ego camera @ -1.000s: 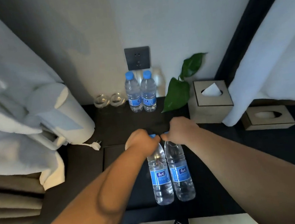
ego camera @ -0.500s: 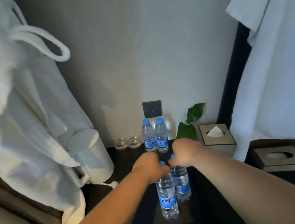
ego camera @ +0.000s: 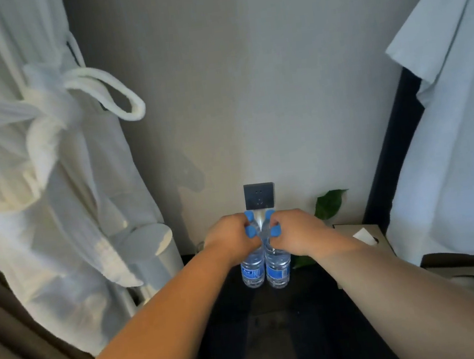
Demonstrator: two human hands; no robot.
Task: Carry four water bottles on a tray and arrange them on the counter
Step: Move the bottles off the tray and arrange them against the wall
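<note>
**Blue-capped pair reaches the back row**

Your left hand and right hand each stay clamped round the neck of a water bottle. The left bottle and right bottle stand upright and touching at the back of the dark surface. Half a second ago they hung mid-surface, well short of the two standing bottles. Now they are just in front of those, below the wall socket. Placement looks close, but you cannot tell whether the bases have landed.

Dim, uneven light: bright patches on the white bathrobe and kettle lid, soft shadows on the wall. The dark worktop is nearly featureless. Edges bend, and everything is slightly soft.
</note>
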